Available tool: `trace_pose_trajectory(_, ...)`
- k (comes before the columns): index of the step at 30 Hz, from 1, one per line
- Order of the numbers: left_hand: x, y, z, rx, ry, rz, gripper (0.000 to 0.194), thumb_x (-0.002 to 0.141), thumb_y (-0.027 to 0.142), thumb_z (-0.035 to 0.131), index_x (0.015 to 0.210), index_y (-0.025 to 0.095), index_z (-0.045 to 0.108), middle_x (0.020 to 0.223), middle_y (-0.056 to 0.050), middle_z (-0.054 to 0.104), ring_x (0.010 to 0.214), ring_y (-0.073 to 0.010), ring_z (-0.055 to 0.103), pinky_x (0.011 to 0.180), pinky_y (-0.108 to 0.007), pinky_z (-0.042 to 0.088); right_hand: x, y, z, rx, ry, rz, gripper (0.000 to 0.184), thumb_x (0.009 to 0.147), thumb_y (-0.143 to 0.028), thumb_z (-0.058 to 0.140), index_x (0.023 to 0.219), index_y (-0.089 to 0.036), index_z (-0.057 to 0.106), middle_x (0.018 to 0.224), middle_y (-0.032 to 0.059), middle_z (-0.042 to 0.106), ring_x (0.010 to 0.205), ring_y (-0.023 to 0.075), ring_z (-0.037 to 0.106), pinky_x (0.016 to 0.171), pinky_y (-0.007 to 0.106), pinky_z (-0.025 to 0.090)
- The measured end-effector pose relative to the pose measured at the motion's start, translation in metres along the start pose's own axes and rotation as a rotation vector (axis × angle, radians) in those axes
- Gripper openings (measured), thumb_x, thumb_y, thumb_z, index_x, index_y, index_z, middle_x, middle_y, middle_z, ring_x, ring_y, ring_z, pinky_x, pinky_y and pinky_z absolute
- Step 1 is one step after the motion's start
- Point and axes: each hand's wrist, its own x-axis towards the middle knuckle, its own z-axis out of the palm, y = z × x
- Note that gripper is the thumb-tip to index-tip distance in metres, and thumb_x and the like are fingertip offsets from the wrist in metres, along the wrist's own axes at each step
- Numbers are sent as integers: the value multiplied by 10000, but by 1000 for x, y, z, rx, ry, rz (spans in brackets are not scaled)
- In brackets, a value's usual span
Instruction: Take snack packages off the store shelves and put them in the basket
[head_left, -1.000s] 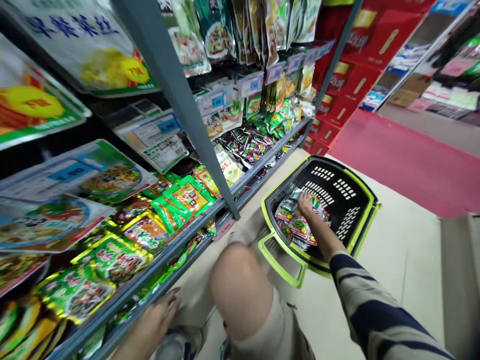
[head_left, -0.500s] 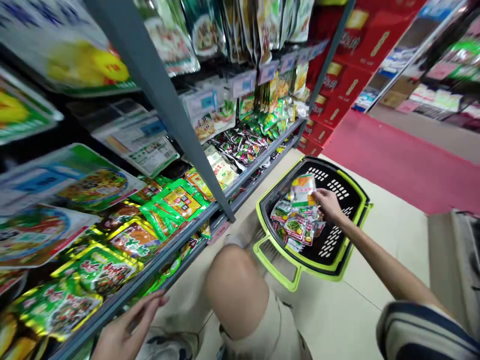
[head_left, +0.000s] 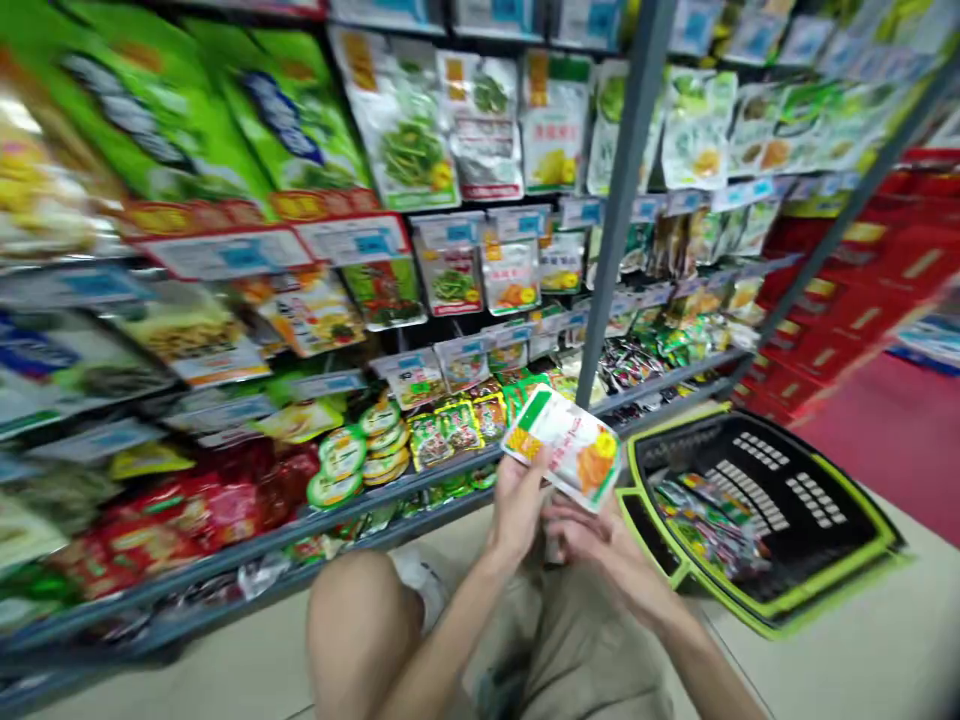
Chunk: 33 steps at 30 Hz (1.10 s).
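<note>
My left hand [head_left: 517, 505] is closed on the left end of a flat white food packet [head_left: 566, 445] with a green stripe, red lettering and a picture of orange food. Its thumb lies over the printed face, which is turned up toward me. Just under the packet's lower edge is my right hand [head_left: 589, 535], slightly blurred, its fingers loosely bent and a little apart. Whether those fingers touch the packet is hard to see. Right of my hands, a black shopping basket [head_left: 814, 590] with a lime-green rim stands on the floor, holding several small packets [head_left: 709, 525].
Shelves of hanging and stacked food packets run across the front, with a grey upright post [head_left: 622, 190] just behind my hands. Round tubs [head_left: 341, 455] sit on the low shelf [head_left: 442, 470]. Red boxes [head_left: 825, 300] are stacked at the right. My bare knee [head_left: 356, 610] is at lower left.
The white packet has come up out of the basket, from my right hand into my left. Both hands are now together before me. The view has swung left along the shelves.
</note>
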Motion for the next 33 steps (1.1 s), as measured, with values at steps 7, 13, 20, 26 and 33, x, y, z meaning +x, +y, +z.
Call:
trace_pose_trajectory(7,17,135,-16,281,-114,488,465,845,518,884,1118,151,802,1087,-109,822,915,-205,752,840,-296,593,92,-120,-36,89,178,25,466,950,-573,792,1314,-283,771,1348,102,751,1195,307,744,932,452,694)
trace_pose_trajectory(13,7,203,31,360,-262,663,471,838,544,883,1126,178,816,1089,-129,825,897,-208,760,878,-330,606,163,-197,-18,57,342,-168,439,907,-597,816,1111,-210,786,1009,55,771,501,115,589,385,255,452)
trace_pose_trajectory(20,43,233,42,383,-112,836,424,854,506,865,1055,134,832,992,-112,833,845,-204,762,802,-298,600,233,-222,-19,147,330,-443,362,976,-553,743,989,-196,794,935,43,761,833,194,685,778,325,591)
trace_pose_trajectory(26,114,194,34,427,36,849,320,933,460,807,1090,182,829,987,-72,829,797,-143,740,725,-218,576,296,-166,-30,169,349,-424,337,1003,-541,723,994,-209,781,917,32,713,808,172,626,754,314,544)
trace_pose_trajectory(33,186,171,29,454,113,789,293,944,462,795,1031,188,852,845,-45,789,668,-116,655,607,-211,519,346,-122,-58,-8,409,-350,366,992,-548,733,870,-203,743,801,10,644,707,142,556,642,290,479)
